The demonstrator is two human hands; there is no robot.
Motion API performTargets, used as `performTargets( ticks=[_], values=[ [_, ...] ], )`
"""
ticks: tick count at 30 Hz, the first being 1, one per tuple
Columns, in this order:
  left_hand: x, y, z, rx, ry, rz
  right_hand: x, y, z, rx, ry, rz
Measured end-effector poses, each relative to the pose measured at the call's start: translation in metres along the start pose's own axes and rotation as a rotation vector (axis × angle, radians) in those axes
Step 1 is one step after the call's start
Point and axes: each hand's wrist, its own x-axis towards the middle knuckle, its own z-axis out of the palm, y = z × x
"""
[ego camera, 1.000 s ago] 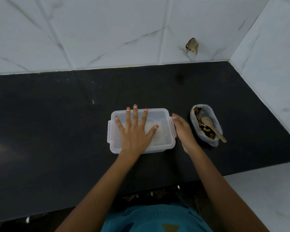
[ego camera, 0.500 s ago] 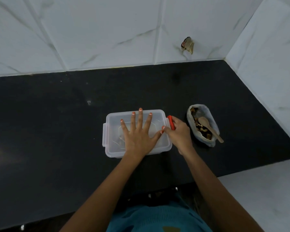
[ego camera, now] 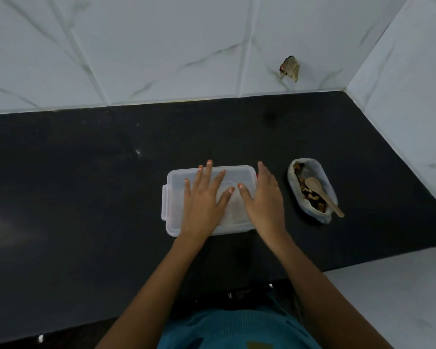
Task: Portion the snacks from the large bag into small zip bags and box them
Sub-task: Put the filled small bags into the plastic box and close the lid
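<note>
Right hand [ego camera: 262, 200] has left the latch [ego camera: 257, 175] and lies flat on the box [ego camera: 174, 197] lid beside the left hand [ego camera: 203, 200], both spread, gripping nothing. Box sits on the counter [ego camera: 86, 185]; closure appears nearly complete.

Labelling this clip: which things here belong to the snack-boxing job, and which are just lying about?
Job: clear lidded box, with left hand and right hand flat on its lid; open snack bag; wooden spoon resting in that bag.
Lying about: black counter; chipped spot on the wall tile.
</note>
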Motion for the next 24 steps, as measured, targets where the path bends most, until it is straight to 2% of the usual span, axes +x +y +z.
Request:
performTargets(
  ticks=[1,3,5,7,9,11,13,17,21,24],
  values=[
    [-0.006,-0.009,-0.006,-0.075,0.115,-0.015,-0.002,-0.007,0.003,-0.084,0.017,-0.059],
    [-0.017,-0.029,-0.016,-0.187,0.284,-0.118,-0.004,-0.023,0.013,-0.227,-0.063,-0.191],
    [-0.026,-0.049,-0.023,-0.392,0.308,-0.311,-0.007,-0.036,0.028,-0.313,-0.195,-0.300],
    [-0.030,-0.061,-0.031,-0.706,0.204,-0.540,-0.007,-0.043,0.043,-0.389,-0.268,-0.360],
    [-0.030,-0.065,-0.040,-1.007,0.017,-0.732,-0.007,-0.046,0.053,-0.433,-0.300,-0.365],
    [-0.029,-0.068,-0.047,-1.177,-0.126,-0.794,-0.006,-0.046,0.058,-0.447,-0.309,-0.351],
    [-0.028,-0.071,-0.048,-1.165,-0.144,-0.790,-0.005,-0.045,0.059,-0.457,-0.303,-0.349],
    [-0.031,-0.078,-0.046,-1.006,0.002,-0.804,-0.005,-0.045,0.059,-0.457,-0.304,-0.360],
    [-0.034,-0.071,-0.050,-1.076,-0.008,-0.673,-0.005,-0.044,0.060,-0.452,-0.299,-0.351],
    [-0.036,-0.061,-0.044,-0.949,-0.021,-0.581,-0.005,-0.044,0.063,-0.475,-0.290,-0.343]
  ],
)
